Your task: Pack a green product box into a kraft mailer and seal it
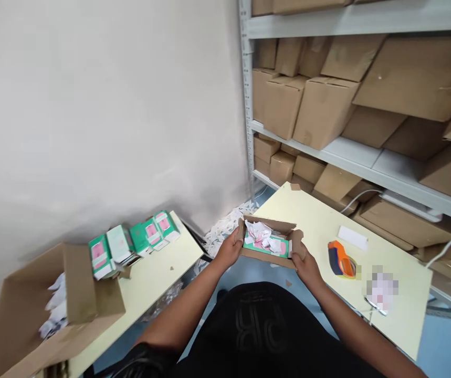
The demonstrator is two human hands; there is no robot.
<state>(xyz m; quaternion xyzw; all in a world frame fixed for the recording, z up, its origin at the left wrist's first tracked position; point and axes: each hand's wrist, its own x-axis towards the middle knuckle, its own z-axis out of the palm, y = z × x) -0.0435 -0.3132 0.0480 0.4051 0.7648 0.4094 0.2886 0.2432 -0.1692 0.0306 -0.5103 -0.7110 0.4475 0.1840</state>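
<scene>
Between my two hands is a small open cardboard box (268, 257), held in front of my body near the corner of the right table. My left hand (230, 249) grips its left end and my right hand (304, 266) its right end, fingers closed on the cardboard. Inside lies a green and pink carton (284, 247), partly covered by crumpled white paper (260, 235). The fingers under the box are hidden.
On the left table (150, 281) stand several green and pink cartons (100, 254) and a large open cardboard box (79, 294) with crumpled paper. An orange tape dispenser (341, 260) and a white strip (353, 237) lie on the right table (312, 226). Shelves (351, 152) hold brown boxes.
</scene>
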